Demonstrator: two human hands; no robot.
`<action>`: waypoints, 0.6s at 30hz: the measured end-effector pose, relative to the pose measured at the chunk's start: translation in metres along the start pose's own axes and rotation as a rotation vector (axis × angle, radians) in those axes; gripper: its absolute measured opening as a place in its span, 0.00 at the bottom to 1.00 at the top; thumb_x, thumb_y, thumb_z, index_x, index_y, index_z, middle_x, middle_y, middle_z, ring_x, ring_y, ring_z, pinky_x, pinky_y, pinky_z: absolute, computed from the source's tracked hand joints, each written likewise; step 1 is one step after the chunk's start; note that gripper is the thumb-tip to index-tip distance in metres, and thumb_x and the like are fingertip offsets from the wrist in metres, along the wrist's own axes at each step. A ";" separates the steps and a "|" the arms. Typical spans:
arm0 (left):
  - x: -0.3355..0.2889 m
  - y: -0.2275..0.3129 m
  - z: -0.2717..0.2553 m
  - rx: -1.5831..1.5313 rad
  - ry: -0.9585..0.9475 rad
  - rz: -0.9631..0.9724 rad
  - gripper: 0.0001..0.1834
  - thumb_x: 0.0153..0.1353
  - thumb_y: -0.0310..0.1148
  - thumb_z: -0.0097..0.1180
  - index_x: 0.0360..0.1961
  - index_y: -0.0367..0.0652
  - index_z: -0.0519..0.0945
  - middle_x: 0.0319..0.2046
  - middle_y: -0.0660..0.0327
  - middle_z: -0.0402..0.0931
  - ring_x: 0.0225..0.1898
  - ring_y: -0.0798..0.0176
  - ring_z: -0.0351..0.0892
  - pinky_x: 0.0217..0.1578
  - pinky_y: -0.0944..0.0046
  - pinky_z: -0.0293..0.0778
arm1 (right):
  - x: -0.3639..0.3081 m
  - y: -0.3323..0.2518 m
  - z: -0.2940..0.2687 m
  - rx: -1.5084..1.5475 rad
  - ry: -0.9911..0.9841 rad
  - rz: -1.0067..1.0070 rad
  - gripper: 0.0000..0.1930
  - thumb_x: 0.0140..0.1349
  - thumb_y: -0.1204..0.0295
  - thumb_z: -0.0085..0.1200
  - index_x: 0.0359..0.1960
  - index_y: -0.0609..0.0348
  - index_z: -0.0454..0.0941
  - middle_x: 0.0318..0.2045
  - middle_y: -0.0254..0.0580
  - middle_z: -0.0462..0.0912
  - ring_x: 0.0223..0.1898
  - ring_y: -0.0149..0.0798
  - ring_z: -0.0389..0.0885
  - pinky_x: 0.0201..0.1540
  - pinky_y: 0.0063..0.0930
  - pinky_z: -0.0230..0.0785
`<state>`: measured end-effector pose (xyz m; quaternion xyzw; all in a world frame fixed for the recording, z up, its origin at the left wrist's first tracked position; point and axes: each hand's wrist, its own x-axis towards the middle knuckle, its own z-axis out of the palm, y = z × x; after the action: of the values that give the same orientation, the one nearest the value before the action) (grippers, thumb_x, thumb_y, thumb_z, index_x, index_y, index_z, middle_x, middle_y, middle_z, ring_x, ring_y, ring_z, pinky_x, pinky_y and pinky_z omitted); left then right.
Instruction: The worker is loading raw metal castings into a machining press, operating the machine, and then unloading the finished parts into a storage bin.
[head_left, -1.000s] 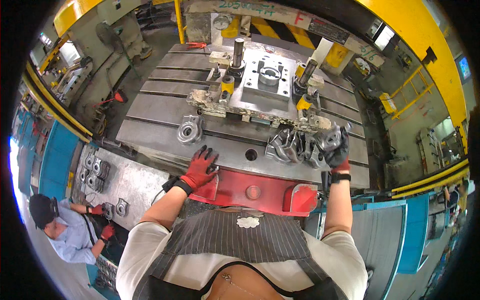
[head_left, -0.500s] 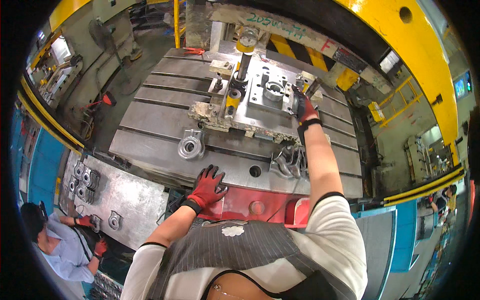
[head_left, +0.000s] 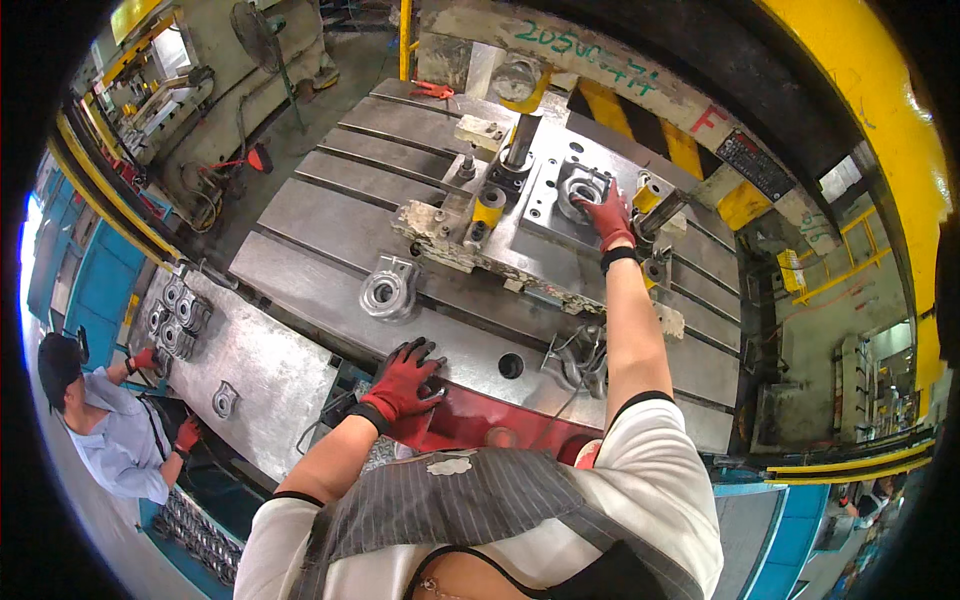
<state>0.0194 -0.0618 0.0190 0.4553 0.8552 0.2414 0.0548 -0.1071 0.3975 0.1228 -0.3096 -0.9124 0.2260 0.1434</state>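
Moved: since a second ago the right hand (head_left: 605,218) has left the heap of castings (head_left: 580,358) at the bed's near edge and reached up to the die (head_left: 545,205) in the upper centre; the left hand (head_left: 405,380) has stayed at the near edge.
Right fingers: curled over a grey casting (head_left: 578,188) that sits in the die's round seat; whether they pinch it or only press on it I cannot tell, since the red glove covers the contact.
Left fingers: spread wide and flat, palm down on the grey bed (head_left: 300,215) just above its red front edge (head_left: 470,420), holding nothing.
Casting: in the seat on the die plate, upper centre, between a yellow-capped post (head_left: 489,203) to its left and another post (head_left: 660,212) to its right.
Doing it well: as I judge it, the part should sit square and fully down in the seat, fingers kept on its rim and clear of the posts; the braced left hand steadies the long reach.
Around: one loose casting (head_left: 387,290) lies alone on the bed, left of centre; the heap lies under the right forearm.
Elsewhere: another person (head_left: 110,440) at lower left handles parts on a side table (head_left: 250,370).
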 end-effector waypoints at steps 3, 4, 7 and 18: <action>0.003 0.001 0.000 0.023 -0.014 -0.013 0.35 0.40 0.49 0.62 0.52 0.51 0.70 0.59 0.49 0.56 0.62 0.43 0.51 0.60 0.46 0.51 | -0.003 0.004 0.005 -0.023 0.096 -0.067 0.50 0.35 0.47 0.66 0.62 0.47 0.55 0.56 0.54 0.66 0.57 0.53 0.64 0.57 0.44 0.58; 0.003 0.002 0.000 0.034 -0.024 -0.024 0.35 0.40 0.49 0.62 0.52 0.51 0.70 0.60 0.49 0.56 0.62 0.43 0.51 0.60 0.46 0.51 | -0.002 0.004 0.007 0.006 0.100 -0.066 0.49 0.34 0.50 0.67 0.61 0.48 0.57 0.54 0.53 0.68 0.56 0.53 0.66 0.56 0.42 0.59; 0.004 0.005 0.000 0.042 -0.046 -0.048 0.35 0.40 0.49 0.62 0.52 0.51 0.70 0.59 0.49 0.57 0.62 0.42 0.51 0.60 0.46 0.51 | -0.005 0.002 0.007 -0.005 0.118 -0.071 0.46 0.35 0.51 0.67 0.59 0.48 0.60 0.53 0.50 0.69 0.55 0.52 0.67 0.56 0.42 0.60; 0.006 0.009 0.000 0.075 0.006 0.034 0.34 0.43 0.43 0.61 0.54 0.49 0.69 0.57 0.48 0.60 0.61 0.44 0.54 0.59 0.49 0.54 | -0.108 0.007 -0.054 0.322 0.109 -0.415 0.34 0.55 0.56 0.56 0.60 0.56 0.59 0.53 0.57 0.68 0.56 0.51 0.66 0.57 0.34 0.58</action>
<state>0.0225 -0.0527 0.0241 0.4707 0.8560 0.2114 0.0311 0.0009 0.3518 0.1528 -0.1007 -0.8997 0.3169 0.2828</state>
